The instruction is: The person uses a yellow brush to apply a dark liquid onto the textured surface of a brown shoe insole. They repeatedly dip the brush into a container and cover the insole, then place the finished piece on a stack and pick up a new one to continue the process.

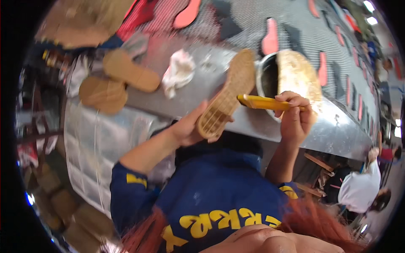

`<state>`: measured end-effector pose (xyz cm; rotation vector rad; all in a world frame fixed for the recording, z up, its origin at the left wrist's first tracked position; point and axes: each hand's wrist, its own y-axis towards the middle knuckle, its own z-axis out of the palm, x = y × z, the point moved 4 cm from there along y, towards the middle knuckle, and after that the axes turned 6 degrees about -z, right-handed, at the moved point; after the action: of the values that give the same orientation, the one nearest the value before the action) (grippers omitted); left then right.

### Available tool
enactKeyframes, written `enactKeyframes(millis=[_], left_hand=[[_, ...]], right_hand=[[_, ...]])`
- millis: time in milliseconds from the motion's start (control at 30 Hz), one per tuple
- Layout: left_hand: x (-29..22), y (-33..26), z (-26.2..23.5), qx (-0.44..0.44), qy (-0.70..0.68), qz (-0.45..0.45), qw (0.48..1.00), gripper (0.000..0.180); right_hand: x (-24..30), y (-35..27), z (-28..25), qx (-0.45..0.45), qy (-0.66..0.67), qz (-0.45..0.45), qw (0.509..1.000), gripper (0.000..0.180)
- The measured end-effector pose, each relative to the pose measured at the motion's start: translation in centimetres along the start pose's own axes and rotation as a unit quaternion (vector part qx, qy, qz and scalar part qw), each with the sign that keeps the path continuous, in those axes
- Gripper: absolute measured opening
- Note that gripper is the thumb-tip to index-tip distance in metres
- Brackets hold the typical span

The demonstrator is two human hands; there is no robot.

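My left hand (pixel 190 125) grips the heel end of a tan shoe sole (pixel 230 90), its toe end pointing away from me. The ridged, grid-like side of the sole faces up. In my right hand (pixel 296 114) is a yellow brush (pixel 263 102), held level between thumb and fingers. Its dark tip points left, close beside the sole; whether they touch I cannot tell. Just beyond my right hand stands a round pot (pixel 260 80), its right half covered by a yellowish stained board (pixel 297 74). The pot's inside looks dark.
A crumpled white cloth (pixel 178 71) lies on the metal table (pixel 162 101). Two more tan soles (pixel 130 71) rest at the left, above a plastic-wrapped stack (pixel 97 147). Beyond the table runs a mesh belt (pixel 249 21) carrying pink and dark sole-shaped pieces. Another person (pixel 360 187) is at far right.
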<state>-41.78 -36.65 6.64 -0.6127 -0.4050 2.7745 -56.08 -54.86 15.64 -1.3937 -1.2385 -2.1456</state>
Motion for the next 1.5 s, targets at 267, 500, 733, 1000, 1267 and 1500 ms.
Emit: enactKeyframes(millis=[267, 500, 733, 1000, 1267, 1500], left_hand=[[-3.0, -0.1, -2.3, -0.063, 0.208, 0.223, 0.95, 0.082], [-4.7, -1.9, -1.8, -0.123, 0.456, 0.276, 0.837, 0.084], [-5.2, -3.6, 14.4, 0.131, 0.707, 0.327, 0.614, 0.071], [-6.1, -3.0, 11.2, -0.311, 0.771, 0.329, 0.448, 0.059], [-5.2, -3.8, 13.5, -0.324, 0.808, 0.276, 0.407, 0.065], [-4.1, -3.1, 12.1, -0.272, 0.754, 0.267, 0.535, 0.069]], right_hand=[[-2.8, -0.8, 0.1, 0.01, -0.527, -0.097, 0.844, 0.025], [-2.3, -2.6, -0.6, 0.031, -0.537, -0.078, 0.84, 0.022], [-0.8, -2.7, -3.1, -0.073, -0.336, -0.01, 0.939, 0.01], [-0.4, -3.6, -4.7, -0.294, -0.133, -0.055, 0.945, 0.011], [5.1, -4.3, 1.2, -0.055, -0.355, -0.237, 0.902, 0.04], [4.0, -3.4, 2.0, -0.032, -0.344, -0.239, 0.907, 0.039]])
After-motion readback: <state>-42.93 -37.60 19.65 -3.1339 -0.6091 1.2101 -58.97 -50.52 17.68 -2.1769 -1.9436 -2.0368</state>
